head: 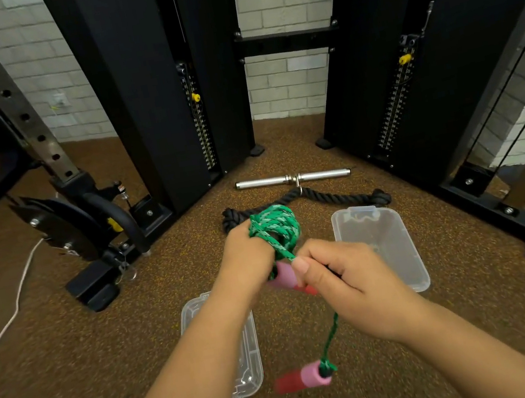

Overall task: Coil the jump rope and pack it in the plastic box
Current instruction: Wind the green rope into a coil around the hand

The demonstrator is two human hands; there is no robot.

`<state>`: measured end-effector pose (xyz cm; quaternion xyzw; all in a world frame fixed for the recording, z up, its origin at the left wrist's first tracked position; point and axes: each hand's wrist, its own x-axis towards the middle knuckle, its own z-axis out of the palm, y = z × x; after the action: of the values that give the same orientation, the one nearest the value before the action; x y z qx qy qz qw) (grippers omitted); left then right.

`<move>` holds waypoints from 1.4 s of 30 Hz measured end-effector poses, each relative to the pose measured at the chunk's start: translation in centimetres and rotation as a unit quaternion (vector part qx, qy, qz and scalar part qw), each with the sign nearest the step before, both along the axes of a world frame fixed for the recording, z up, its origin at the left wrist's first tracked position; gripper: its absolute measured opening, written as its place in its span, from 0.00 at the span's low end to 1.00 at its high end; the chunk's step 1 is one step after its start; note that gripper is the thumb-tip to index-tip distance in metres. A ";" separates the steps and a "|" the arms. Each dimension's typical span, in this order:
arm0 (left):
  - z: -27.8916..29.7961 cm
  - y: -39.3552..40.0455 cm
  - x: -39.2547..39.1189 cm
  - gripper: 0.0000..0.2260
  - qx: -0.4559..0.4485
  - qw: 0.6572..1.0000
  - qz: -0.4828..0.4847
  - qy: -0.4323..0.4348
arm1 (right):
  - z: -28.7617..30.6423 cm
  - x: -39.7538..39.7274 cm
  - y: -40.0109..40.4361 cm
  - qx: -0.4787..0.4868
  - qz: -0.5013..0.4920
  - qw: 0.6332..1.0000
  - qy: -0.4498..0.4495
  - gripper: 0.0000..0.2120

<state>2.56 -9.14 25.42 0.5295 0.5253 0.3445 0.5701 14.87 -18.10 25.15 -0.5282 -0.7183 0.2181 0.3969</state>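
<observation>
Right hand [340,276]: the grip was closed, thumb and curled fingers pinching the green jump rope [274,228] just below the coil, presumably to feed and tension the free end as it was wound. Left hand [246,257]: its grip was also closed, fingers curled round one pink-and-red handle [284,275], with the rope looped in a bundle over the fingers; the hand appeared to serve as the former on which the coil was built. The two hands were held close together above the floor, just beside one another.

From the right hand a short remaining length of rope hung straight down to the second handle [304,376], which dangled free and blurred, touching nothing visible. Judged from this short tail, coiling was nearly complete and packing not yet begun.

On the speckled rubber floor [77,386], the clear plastic box [380,248] lay open and empty to the right of the hands, near enough to receive the coil. A second clear piece, probably the lid [246,358], lay below the left forearm and was partly hidden by it.

Beyond the hands lay a black rope attachment [340,194] and a chrome bar [292,179], between the black uprights of a cable machine [137,80].
</observation>
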 end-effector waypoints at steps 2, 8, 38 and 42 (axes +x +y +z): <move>0.7 -0.1 0.2 0.09 -0.048 0.991 0.019 -0.122 | -0.5 0.1 0.1 -0.068 0.030 0.993 0.088 0.13; 1.5 0.0 0.3 0.09 -0.088 0.979 0.012 -0.184 | -1.3 1.2 0.7 -0.239 0.062 0.949 0.196 0.18; -2.0 0.2 -0.1 0.13 0.072 0.974 -0.100 0.191 | 0.8 0.6 0.2 -0.152 -0.004 0.980 0.131 0.09; -1.2 -0.1 0.5 0.16 0.005 0.998 -0.028 -0.048 | 0.7 0.1 0.1 -0.125 0.007 0.984 0.124 0.11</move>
<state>3.05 -9.20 24.25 0.5298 0.4803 0.3560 0.6016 14.95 -18.01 25.81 -0.5373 -0.6341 0.3734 0.4120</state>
